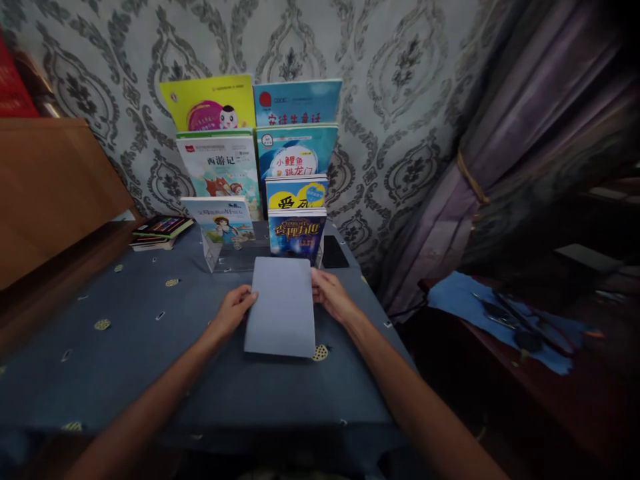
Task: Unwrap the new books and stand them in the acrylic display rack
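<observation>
Between my hands is a thin book with a plain pale blue-grey cover (281, 310), tilted up over the table. My left hand (235, 309) pinches its left edge, thumb on the cover. My right hand (333, 295) grips the upper right edge, with some fingers behind it. Just beyond stands a clear stepped rack (209, 257) with several books in two columns. Its front row has a book with a girl in blue (225, 223) on the left and a dark blue book with gold lettering (297, 233) on the right.
A small stack of books (163, 230) lies at the table's back left, near a brown wooden panel (55, 193). A dark flat object (335, 252) sits right of the rack. Farther right, a blue cloth (460, 300) with cables covers part of a dark red surface beside a tied curtain (450, 193).
</observation>
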`<act>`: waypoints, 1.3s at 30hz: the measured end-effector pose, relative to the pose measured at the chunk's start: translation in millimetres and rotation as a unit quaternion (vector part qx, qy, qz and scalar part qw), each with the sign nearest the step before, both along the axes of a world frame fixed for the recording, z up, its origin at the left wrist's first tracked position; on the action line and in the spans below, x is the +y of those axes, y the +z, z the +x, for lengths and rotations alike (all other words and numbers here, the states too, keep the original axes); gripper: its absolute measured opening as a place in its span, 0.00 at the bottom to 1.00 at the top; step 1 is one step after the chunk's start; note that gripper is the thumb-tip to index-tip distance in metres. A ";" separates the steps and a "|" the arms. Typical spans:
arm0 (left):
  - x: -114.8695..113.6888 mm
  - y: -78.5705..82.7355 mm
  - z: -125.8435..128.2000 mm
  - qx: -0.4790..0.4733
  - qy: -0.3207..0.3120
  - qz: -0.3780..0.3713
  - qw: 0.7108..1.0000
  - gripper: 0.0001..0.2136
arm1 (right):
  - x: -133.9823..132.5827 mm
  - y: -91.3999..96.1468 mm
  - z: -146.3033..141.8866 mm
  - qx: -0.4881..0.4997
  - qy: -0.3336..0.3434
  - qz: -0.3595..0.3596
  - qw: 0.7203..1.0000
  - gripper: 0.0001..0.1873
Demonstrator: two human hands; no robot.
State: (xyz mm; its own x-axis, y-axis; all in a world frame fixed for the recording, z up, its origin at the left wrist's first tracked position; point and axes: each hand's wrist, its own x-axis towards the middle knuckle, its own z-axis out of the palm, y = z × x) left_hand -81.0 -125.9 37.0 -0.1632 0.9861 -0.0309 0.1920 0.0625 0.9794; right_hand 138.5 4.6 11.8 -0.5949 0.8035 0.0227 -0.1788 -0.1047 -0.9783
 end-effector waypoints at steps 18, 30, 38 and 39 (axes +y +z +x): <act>23.0 -9.3 -2.2 0.592 -0.017 0.011 0.805 0.16 | -1.8 -19.8 -6.4 -0.383 -0.161 0.352 0.839 0.19; 27.9 -42.0 -20.5 0.547 -0.043 0.087 0.831 0.19 | -31.3 -12.6 -54.1 -0.339 0.063 0.560 0.753 0.25; 33.6 -39.3 -13.6 0.547 -0.046 0.092 0.831 0.18 | -27.2 -19.9 -61.9 -0.375 0.061 0.537 0.753 0.27; 34.3 -37.2 -12.0 0.549 -0.047 0.093 0.829 0.17 | -27.0 -19.5 -62.3 -0.375 0.060 0.536 0.754 0.27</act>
